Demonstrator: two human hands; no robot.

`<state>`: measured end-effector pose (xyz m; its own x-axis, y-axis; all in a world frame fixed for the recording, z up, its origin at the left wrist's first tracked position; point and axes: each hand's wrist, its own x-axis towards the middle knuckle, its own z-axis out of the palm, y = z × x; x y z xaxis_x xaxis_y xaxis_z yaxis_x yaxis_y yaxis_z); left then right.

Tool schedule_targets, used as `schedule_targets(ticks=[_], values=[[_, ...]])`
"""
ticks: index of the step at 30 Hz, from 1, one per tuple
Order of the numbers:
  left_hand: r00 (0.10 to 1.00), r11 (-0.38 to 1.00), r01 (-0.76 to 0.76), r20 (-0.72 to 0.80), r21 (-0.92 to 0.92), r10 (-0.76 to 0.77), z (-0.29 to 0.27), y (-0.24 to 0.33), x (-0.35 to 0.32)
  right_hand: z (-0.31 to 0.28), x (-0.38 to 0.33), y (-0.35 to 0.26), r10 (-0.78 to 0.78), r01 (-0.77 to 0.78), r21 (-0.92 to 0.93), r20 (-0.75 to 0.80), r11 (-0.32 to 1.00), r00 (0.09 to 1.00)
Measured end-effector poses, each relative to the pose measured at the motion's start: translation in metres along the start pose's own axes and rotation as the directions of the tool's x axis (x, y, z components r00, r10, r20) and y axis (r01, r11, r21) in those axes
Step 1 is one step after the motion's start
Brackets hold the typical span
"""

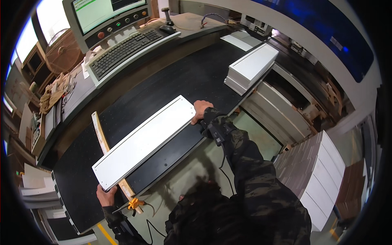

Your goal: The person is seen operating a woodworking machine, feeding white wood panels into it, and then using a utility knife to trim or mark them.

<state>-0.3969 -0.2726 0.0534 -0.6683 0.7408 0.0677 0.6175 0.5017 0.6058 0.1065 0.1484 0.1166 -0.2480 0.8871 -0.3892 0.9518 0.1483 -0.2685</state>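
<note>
A long white panel point(143, 141) with a thin groove along its far long edge and small holes near its corners lies slantwise over the black table. My left hand point(106, 196) has its fingers closed round the panel's near left end. At the far right end my right hand point(201, 111) grips the short edge, thumb toward the near side. Beneath the panel runs a light wooden strip point(100, 132), showing on both sides of it. An orange clamp point(134, 203) sits at the strip's near end, beside my left forearm.
A stack of white panels point(254, 65) rests on the table point(163, 92) at the far right, next to a machine with a blue window point(326, 38). Keyboard point(124, 53) and monitor point(108, 16) stand beyond the table. A larger pile of panels point(314, 175) is at the right.
</note>
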Motion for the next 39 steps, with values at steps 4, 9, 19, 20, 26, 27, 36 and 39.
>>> schedule_targets(ticks=[4,9,19,20,26,27,36,39], values=[[0.991,0.973,0.036,0.132,-0.228,-0.006,-0.001,-0.006,0.006,0.02,-0.002,0.019,0.002,0.003,0.069,-0.07,0.998,0.998],[0.937,0.816,0.099,0.329,-0.57,0.117,-0.01,-0.021,0.005,0.067,-0.006,0.067,-0.098,0.252,0.304,-0.442,0.919,0.892],[0.572,0.87,-0.336,-0.812,-0.362,-0.117,-0.077,0.084,-0.12,0.063,-0.078,0.276,0.529,0.491,0.797,-0.601,0.35,0.598],[0.543,0.829,-0.372,-0.822,-0.418,-0.171,-0.067,0.133,-0.142,0.052,-0.074,0.3,0.566,0.509,0.796,-0.597,0.327,0.569],[0.944,0.762,-0.321,-0.253,-0.563,0.211,0.142,0.339,-0.178,-0.031,-0.023,0.435,0.633,0.406,0.855,-0.514,0.323,0.579],[0.948,0.768,-0.31,-0.12,-0.561,0.295,0.171,0.379,-0.177,-0.045,-0.01,0.448,0.625,0.373,0.856,-0.516,0.357,0.585],[0.722,0.717,-0.57,0.172,-0.401,0.67,0.372,0.546,-0.157,-0.15,0.081,0.526,0.623,0.275,0.886,-0.459,0.374,0.633],[0.615,0.65,-0.71,0.212,-0.271,0.76,0.413,0.562,-0.13,-0.17,0.103,0.547,0.67,0.215,0.899,-0.428,0.381,0.606]])
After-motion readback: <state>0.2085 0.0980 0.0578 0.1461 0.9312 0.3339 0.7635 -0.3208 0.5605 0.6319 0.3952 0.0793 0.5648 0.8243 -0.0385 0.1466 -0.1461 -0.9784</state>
